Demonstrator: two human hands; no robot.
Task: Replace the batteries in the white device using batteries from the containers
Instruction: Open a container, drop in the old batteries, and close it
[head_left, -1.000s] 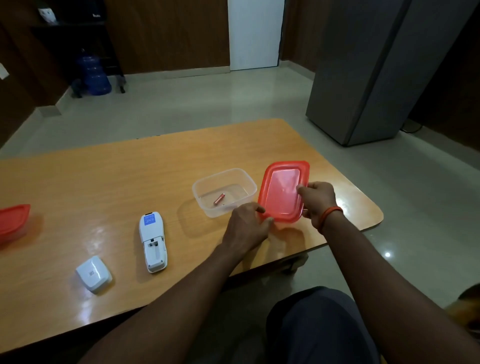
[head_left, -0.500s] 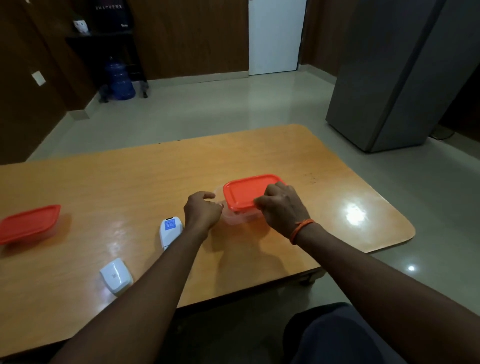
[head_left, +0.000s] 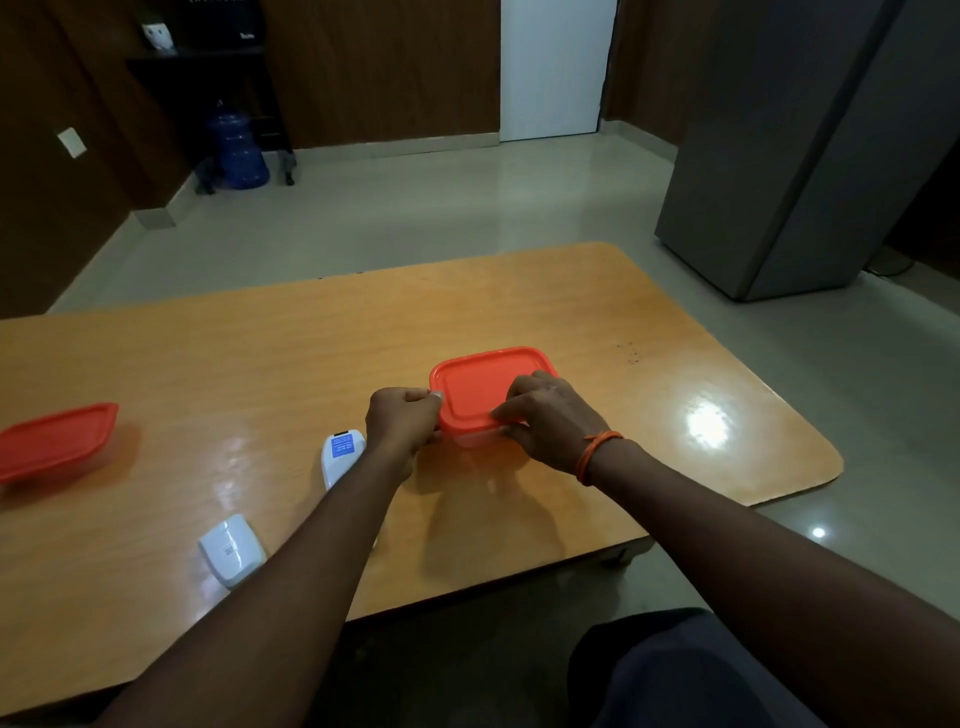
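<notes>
A clear plastic container sits mid-table with its red lid on top; the clear body is mostly hidden by my hands. My left hand grips the lid's left edge. My right hand presses on the lid's near right corner, fingers curled over the rim. The white device lies just left of my left forearm, which covers its lower part. Its detached white battery cover lies near the table's front edge. A second red-lidded container sits at the far left.
The wooden table has a rounded right corner and a bright glare spot to the right of the container. A grey cabinet stands on the floor beyond the table at the right. A blue water jug stands by the back wall.
A second ago the lid was held tilted beside the open container with a battery inside. Now the lid lies on the container, and both hands press along its edges.
</notes>
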